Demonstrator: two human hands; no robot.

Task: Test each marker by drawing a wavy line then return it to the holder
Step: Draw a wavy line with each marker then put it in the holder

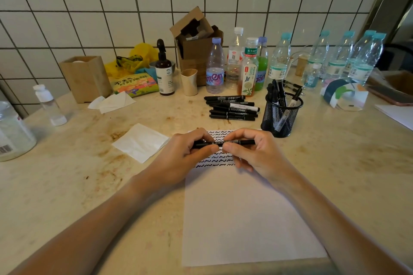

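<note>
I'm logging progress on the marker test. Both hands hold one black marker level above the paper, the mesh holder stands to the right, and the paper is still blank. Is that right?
Not quite: the paper is not blank. The head view shows rows of wavy lines across its top part. The rest holds: the left hand and right hand hold one black marker level, with the mesh holder to the right.

Two bare forearms, no sleeves in view. Left hand [182, 158] and right hand [254, 152] without rings, watch, bracelets or gloves; short, unpainted fingernails.

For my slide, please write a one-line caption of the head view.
Both hands, left hand and right hand, hold a black marker over the wavy-lined paper, beside the mesh holder.
</note>
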